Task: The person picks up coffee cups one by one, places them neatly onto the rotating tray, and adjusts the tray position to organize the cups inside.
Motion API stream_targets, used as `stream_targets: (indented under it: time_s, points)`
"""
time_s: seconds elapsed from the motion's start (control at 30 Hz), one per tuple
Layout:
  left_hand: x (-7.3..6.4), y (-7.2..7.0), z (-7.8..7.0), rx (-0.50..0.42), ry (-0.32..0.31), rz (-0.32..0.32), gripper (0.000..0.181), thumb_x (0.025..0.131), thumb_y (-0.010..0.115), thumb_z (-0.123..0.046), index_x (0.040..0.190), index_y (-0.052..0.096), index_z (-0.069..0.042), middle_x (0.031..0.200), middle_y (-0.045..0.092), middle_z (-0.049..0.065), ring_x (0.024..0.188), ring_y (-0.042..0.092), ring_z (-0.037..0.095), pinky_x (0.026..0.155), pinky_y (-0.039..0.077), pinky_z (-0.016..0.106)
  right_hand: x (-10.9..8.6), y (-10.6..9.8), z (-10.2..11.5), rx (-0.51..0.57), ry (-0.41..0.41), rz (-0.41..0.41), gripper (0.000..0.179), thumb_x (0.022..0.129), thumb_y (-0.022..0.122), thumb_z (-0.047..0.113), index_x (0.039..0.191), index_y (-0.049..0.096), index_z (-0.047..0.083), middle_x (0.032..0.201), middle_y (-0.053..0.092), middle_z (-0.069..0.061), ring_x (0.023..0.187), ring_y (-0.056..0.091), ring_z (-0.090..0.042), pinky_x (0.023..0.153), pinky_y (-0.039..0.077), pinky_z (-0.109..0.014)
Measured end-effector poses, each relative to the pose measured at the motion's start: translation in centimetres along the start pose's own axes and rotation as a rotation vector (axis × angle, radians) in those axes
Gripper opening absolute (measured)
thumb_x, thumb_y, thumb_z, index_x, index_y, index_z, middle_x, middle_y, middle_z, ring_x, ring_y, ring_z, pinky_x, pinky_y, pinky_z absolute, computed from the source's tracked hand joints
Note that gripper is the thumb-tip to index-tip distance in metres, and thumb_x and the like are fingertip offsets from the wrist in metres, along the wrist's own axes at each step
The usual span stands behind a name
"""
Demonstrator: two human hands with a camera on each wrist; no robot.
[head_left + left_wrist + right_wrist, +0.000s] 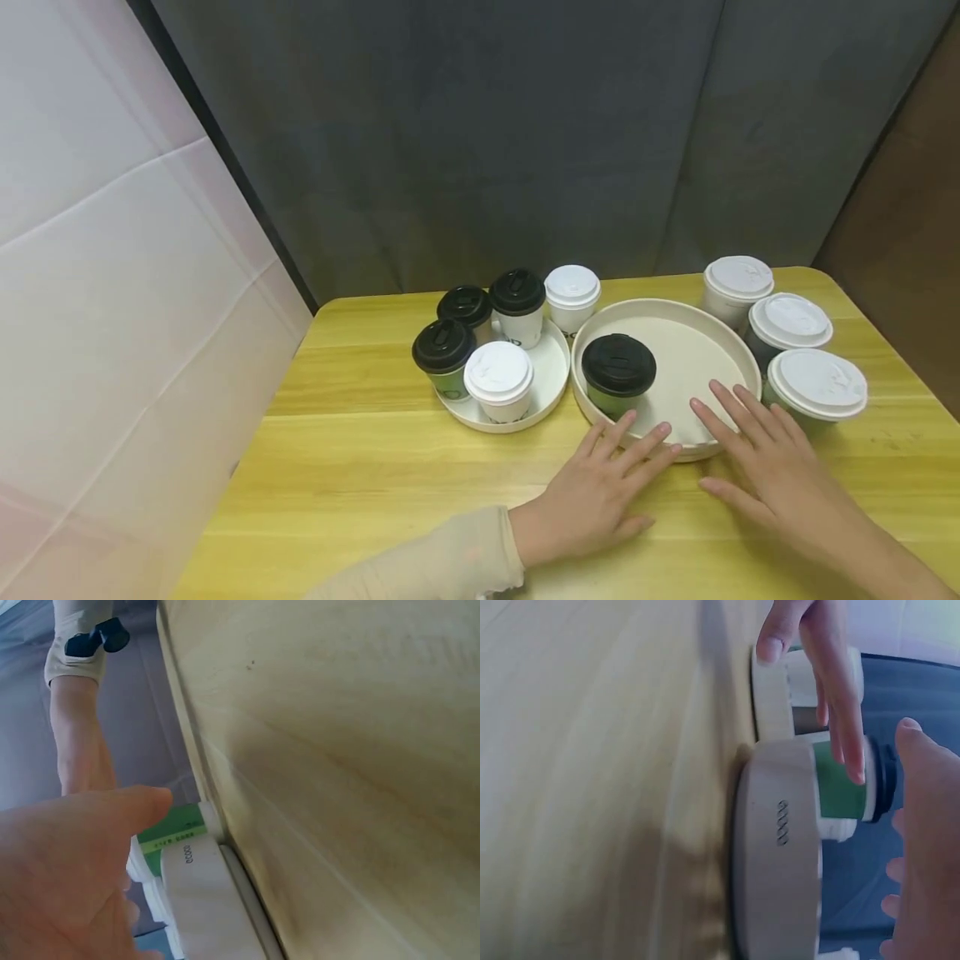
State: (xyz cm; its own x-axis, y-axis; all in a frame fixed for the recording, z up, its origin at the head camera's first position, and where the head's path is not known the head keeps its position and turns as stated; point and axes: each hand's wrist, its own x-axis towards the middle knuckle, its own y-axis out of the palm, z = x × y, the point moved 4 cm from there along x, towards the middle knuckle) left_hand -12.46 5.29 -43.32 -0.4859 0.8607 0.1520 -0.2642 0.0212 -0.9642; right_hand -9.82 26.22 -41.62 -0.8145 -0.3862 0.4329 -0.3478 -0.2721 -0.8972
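A large round cream tray holds one green paper cup with a black lid at its left side. My left hand is over the tray's front rim, fingers spread, fingertips just in front of that cup. To the right, my right hand reaches over the front right rim with its fingers spread too. Nothing is held in either hand. In the right wrist view, the tray's side wall shows a row of small marks, and the left hand overlaps the green cup.
Left of the tray, a smaller white plate carries black-lidded cups and a white-lidded cup. Another white-lidded cup stands behind, between plate and tray. Three white-lidded cups line the tray's right side. A dark curtain hangs behind the table.
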Motion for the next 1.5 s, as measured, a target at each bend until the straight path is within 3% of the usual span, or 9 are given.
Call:
stream_targets:
  time_s: [0.13,0.37,0.83,1.0,1.5]
  points:
    - [-0.1,0.6,-0.1,0.004,-0.015,0.035,0.088,0.094,0.050,-0.063,0.161,0.008,-0.024,0.169,0.011,-0.002,0.154,0.019,0.036,0.121,0.029,0.053,-1.0,0.9,-0.4,-0.010,0.048,0.051,0.085,0.085,0.067,0.052,0.157,0.029,0.027,0.167,0.019,-0.004,0.158,-0.002,-0.019,0.127,-0.009,-0.047]
    - [0.0,1.3,-0.2,0.015,-0.030,0.085,0.091,0.092,0.051,-0.064,0.161,0.005,-0.027,0.169,0.012,-0.004,0.154,0.016,0.036,0.120,0.032,0.051,-2.0,1.8,-0.9,-0.001,0.100,0.087,0.084,0.084,0.070,0.050,0.156,0.032,0.029,0.166,0.023,-0.004,0.158,0.000,-0.021,0.126,-0.008,-0.052]
    - [0.0,1.4,-0.3,0.045,-0.031,0.104,0.095,0.090,0.052,-0.067,0.161,0.002,-0.028,0.169,0.010,-0.004,0.155,0.014,0.035,0.120,0.033,0.048,-2.4,2.2,-1.0,-0.009,0.098,0.090,0.083,0.086,0.070,0.048,0.156,0.031,0.028,0.166,0.024,-0.004,0.157,0.000,-0.018,0.126,-0.014,-0.047]
    - [-0.3,1.5,0.1,0.033,-0.035,0.124,0.096,0.090,0.052,-0.068,0.161,0.001,-0.028,0.169,0.008,-0.003,0.156,0.011,0.033,0.122,0.029,0.048,-2.4,2.2,-1.1,-0.008,0.098,0.087,0.083,0.086,0.070,0.048,0.156,0.031,0.027,0.166,0.024,-0.004,0.157,0.001,-0.019,0.126,-0.014,-0.046]
    - [-1.1,1.5,2.1,-0.001,-0.109,0.128,0.100,0.086,0.058,-0.067,0.160,0.002,-0.031,0.167,0.018,0.000,0.155,0.016,0.034,0.119,0.035,0.049,-2.2,2.4,-0.8,-0.004,0.099,0.083,0.081,0.086,0.069,0.047,0.156,0.031,0.028,0.166,0.025,-0.003,0.157,0.001,-0.018,0.127,-0.012,-0.045]
